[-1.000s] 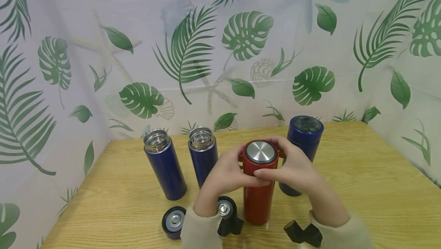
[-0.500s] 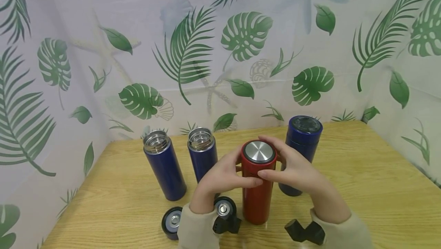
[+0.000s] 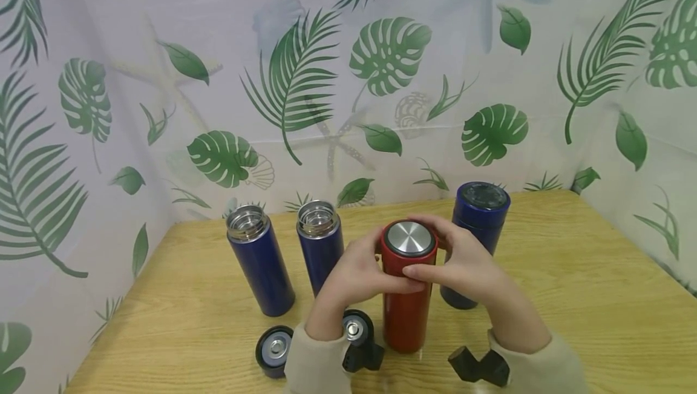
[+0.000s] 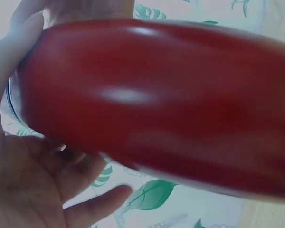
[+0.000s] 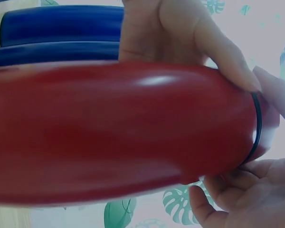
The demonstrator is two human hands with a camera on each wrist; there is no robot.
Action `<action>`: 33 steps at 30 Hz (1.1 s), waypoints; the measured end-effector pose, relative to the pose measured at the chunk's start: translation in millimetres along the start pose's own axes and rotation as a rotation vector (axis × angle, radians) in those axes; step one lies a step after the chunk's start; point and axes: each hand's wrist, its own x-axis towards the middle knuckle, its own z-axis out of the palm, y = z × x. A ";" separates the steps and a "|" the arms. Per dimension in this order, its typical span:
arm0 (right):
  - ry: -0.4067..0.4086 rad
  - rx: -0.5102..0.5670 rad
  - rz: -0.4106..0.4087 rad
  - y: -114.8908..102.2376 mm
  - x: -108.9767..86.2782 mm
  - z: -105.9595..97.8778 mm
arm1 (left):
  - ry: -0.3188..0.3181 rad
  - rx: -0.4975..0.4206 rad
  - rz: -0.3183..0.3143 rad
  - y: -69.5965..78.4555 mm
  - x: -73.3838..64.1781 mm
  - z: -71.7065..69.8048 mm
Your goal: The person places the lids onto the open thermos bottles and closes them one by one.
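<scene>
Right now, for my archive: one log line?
left grip: holding red bottle | right grip: same bottle | two blue bottles: uncapped | third blue bottle: capped

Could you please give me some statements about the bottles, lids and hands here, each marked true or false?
1. The left hand and right hand both hold the red bottle. True.
2. The red bottle stands open. False: its silver-topped lid is on.
3. The leftmost blue bottle has no cap on. True.
4. The rightmost blue bottle lies on its side. False: it stands upright.
5. Two detached caps lie on the table. True.
</scene>
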 end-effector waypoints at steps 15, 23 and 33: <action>0.125 -0.146 0.118 -6.8 -0.6 11.4 | 0.098 0.156 -0.060 4.7 0.0 5.8; 0.029 -0.070 -0.027 2.7 2.5 5.0 | -0.033 0.008 -0.036 -3.1 -2.2 -8.0; -0.009 -0.035 -0.048 5.7 2.5 3.3 | -0.123 -0.086 0.082 -4.7 0.5 -10.1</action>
